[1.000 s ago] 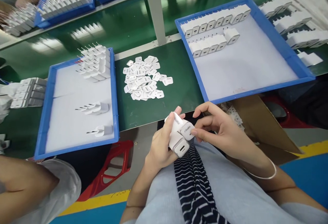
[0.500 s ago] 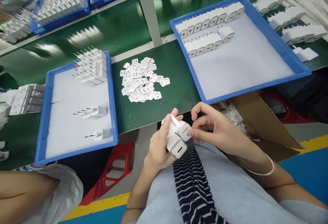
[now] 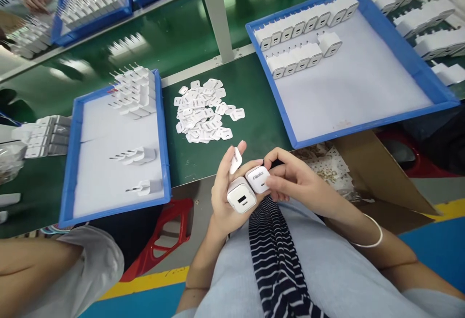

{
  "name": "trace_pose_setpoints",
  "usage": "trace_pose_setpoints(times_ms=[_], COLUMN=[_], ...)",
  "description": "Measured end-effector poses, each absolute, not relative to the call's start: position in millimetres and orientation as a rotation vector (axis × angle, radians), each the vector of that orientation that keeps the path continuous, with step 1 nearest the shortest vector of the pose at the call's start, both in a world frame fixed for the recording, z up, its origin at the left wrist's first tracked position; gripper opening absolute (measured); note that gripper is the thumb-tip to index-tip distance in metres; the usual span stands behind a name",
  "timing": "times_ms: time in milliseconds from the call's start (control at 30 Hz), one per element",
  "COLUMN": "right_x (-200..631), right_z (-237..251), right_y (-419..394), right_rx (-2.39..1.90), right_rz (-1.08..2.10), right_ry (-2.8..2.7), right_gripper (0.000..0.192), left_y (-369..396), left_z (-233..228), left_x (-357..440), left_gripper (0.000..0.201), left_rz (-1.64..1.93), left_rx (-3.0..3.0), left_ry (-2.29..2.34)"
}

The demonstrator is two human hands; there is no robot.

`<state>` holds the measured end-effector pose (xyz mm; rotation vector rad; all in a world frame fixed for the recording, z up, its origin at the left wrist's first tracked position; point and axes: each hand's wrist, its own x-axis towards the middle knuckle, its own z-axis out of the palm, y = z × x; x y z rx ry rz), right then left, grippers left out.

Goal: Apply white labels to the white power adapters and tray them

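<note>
White charger body (image 3: 240, 195) with its port face up sits clasped in the left hand (image 3: 223, 197) above the lap, likely light, rigid and smooth, best gripped by its flat sides, while the right hand (image 3: 294, 184) pinches a branded charger (image 3: 257, 179) touching it.

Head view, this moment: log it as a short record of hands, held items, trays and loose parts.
left hand: holds a white charger, port face up, and a small white cover plate at the fingertips
right hand: grips a second charger marked Fibaks
left tray: few pronged chargers
right tray: two rows of chargers
belt: pile of cover plates
</note>
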<state>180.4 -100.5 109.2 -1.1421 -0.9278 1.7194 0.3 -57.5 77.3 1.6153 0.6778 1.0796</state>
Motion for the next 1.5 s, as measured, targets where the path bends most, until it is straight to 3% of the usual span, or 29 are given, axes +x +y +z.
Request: trace_pose_setpoints(times_ms=[233, 400, 567, 767, 1033, 1500], right_x=[165.2, 181.5, 190.0, 173.6, 181.2, 168.8], right_z=[107.5, 109.8, 118.4, 121.6, 115.4, 101.7], right_y=[-101.1, -94.0, -83.2, -76.6, -70.7, -72.9], right_rx=[-1.337, -1.226, -1.222, -1.133, -1.036, -1.229], right_rz=[1.333, 1.56, 1.33, 1.471, 1.544, 1.357], right_ry=[-1.119, -1.045, -1.08, -1.056, -0.978, -0.824], right_gripper=[0.034, 0.032, 0.02, 0.025, 0.027, 0.018], left_y=[-59.9, -60.0, -55.0, -47.5, -50.6, -51.0], left_z=[76.8, 80.5, 83.5, 84.8, 77.8, 68.7], left_x=[3.9, 3.6, -5.4, -13.5, -16.0, -4.8], left_gripper=[0.09, 0.091, 0.083, 0.081, 0.089, 0.086], left_rz=[1.073, 1.037, 0.947, 0.812, 0.751, 0.854], left_rx=[1.59, 1.717, 2.018, 2.352, 2.185, 2.288], left_ry=[0.684, 0.69, 0.76, 0.744, 0.78, 0.873])
